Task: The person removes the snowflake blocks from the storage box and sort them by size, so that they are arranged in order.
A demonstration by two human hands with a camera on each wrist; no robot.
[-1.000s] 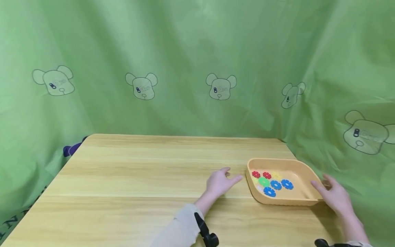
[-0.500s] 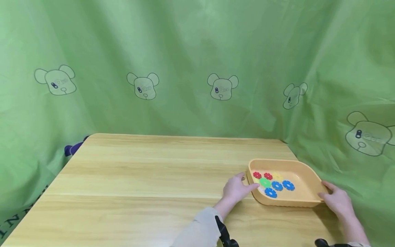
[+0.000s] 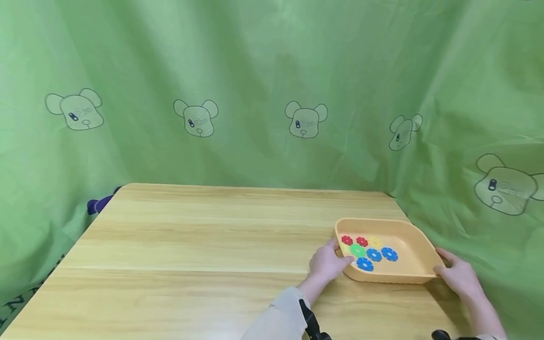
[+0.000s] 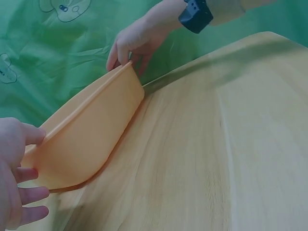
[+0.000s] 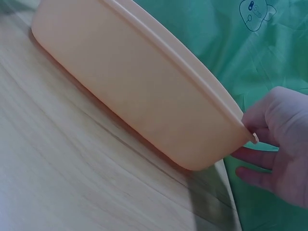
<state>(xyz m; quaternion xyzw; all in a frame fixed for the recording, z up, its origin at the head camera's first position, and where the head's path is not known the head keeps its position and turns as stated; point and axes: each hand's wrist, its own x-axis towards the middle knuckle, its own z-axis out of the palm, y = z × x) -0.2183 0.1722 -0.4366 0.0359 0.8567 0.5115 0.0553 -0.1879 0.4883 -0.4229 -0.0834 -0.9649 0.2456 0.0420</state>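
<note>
An orange plastic basin [image 3: 412,259] sits at the right side of the wooden table. My left hand [image 3: 326,262] grips its left end, thumb over the rim and fingers against the outer wall. At the opposite end my right hand [image 3: 460,276] holds the rim, its thumb on top and fingers underneath, as the right wrist view shows. Several flower-shaped plastic discs lie on the basin's floor toward the left: blue discs [image 3: 374,255], a green disc [image 3: 358,250], red discs [image 3: 347,240] and a pale yellow one [image 3: 375,242].
The wooden table [image 3: 170,245] stretches away to the left. A green curtain [image 3: 255,94] with bear-head prints hangs behind it and along the right side. A purple object [image 3: 99,204] shows beyond the table's left edge.
My left hand has moved right onto the basin's left end, and my right hand has closed on its right rim. Over the last half second the basin has shifted slightly left.
</note>
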